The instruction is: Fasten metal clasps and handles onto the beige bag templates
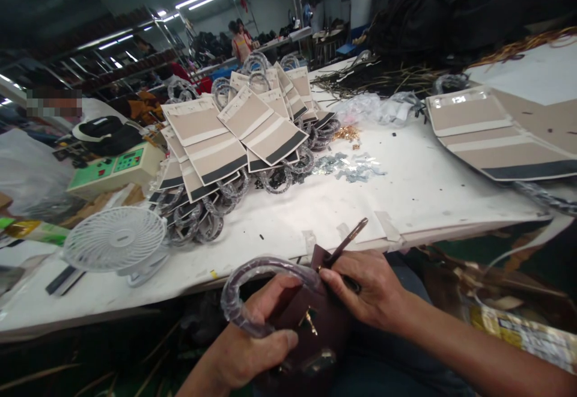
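Note:
A dark brown leather handbag piece [293, 349] rests over my lap at the table's front edge. Its arched handle [229, 295] is wrapped in clear plastic. Gold-coloured hardware [310, 322] sits on its face. My left hand [261, 337] grips the piece, thumb on the face, the handle looping around its fingers. In my right hand [367, 283], closed at the upper edge, is a narrow dark brown strap [347, 242] whose end points up and right. What lies under the right fingers is hidden.
Handled bag panels [210, 139] are piled on the white table [288, 223], left of several metal strips [349, 167] and gold-coloured fittings [346, 134]. A white fan [115, 238] stands left, near a green control box [117, 169]. More panels [491, 133] lie right. Other people work farther back.

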The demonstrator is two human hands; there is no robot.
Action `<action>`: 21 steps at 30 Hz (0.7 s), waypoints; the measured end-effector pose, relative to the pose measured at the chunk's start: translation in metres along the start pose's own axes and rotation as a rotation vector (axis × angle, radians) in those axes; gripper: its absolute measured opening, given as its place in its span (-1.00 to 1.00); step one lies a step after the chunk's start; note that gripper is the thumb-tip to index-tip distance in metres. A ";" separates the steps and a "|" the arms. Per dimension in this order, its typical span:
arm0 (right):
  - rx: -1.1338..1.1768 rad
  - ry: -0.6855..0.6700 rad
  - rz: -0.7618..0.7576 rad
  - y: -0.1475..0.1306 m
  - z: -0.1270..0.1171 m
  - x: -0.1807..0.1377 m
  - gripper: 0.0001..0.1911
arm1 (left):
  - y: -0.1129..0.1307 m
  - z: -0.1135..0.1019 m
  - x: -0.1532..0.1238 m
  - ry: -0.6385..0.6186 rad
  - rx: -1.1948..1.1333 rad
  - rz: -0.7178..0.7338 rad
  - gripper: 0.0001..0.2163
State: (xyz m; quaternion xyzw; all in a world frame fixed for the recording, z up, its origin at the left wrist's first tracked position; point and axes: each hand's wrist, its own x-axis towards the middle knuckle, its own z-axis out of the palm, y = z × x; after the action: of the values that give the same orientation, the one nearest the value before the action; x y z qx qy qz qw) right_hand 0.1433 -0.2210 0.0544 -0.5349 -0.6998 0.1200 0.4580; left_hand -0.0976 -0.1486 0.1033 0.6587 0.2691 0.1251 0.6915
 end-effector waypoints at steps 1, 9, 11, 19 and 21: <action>-0.001 0.011 0.003 -0.001 0.001 -0.001 -0.61 | 0.000 0.000 0.000 0.002 0.019 0.001 -0.47; 0.099 -0.109 0.164 0.004 -0.005 0.001 -0.54 | -0.002 -0.015 0.012 -0.099 -0.099 -0.059 -0.53; 0.158 -0.182 0.299 0.009 -0.016 0.010 -0.51 | -0.003 -0.028 0.023 -0.142 -0.266 -0.106 -0.49; 0.231 -0.250 0.643 0.017 -0.039 0.031 -0.38 | 0.005 -0.074 0.069 -0.204 -0.461 -0.205 -0.52; 0.328 -0.317 0.677 0.019 -0.033 0.026 -0.29 | 0.008 -0.076 0.075 -0.225 -0.437 -0.227 -0.54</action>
State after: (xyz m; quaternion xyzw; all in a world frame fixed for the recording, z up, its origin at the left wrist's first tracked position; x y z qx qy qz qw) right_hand 0.1809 -0.2020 0.0733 -0.6298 -0.5175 0.4550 0.3585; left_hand -0.0754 -0.0442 0.0963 0.4692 0.2292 0.0279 0.8524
